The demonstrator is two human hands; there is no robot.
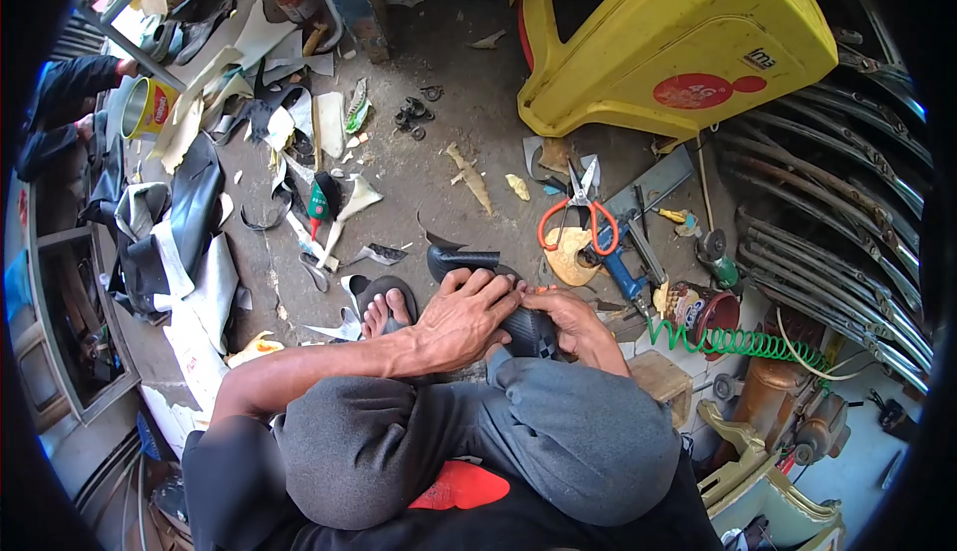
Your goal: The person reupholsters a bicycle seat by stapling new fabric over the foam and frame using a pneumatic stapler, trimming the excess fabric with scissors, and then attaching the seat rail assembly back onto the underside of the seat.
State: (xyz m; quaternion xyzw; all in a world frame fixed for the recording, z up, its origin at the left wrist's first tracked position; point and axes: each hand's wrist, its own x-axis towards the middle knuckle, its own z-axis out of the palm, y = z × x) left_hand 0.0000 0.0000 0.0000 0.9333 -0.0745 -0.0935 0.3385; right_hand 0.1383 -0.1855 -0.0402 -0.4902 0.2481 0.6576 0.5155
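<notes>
1. Here we go: both hands are on a black, carbon-patterned, sheet-like piece (530, 330), below and left of the orange-handled steel scissors (581, 214).
2. The left hand (467, 312) lies over it, fingers bent and angled toward the scissors; the right hand (570, 322), below the scissors, comes in to meet it, fingertips gathered at the piece. (Whether either one truly pinches, I cannot tell; the fingers cover the contact.)
3. As for handling, I'd judge it light and bendy, tough rather than fragile, maybe a touch slick on the glossy face. Opposite edges look the best hold, pressed flat so it doesn't crease.
4. Down to the surface: a grey, dusty floor (414, 202), strewn well left of the scissors with black and white sheet offcuts (196, 187).
5. And around the room: a big, yellow plastic seat-like form (623, 78) looms above the scissors, a blue-bodied hand tool (625, 274) sits just below-right of them, and curved metal tubes (842, 287) stack up far right.
</notes>
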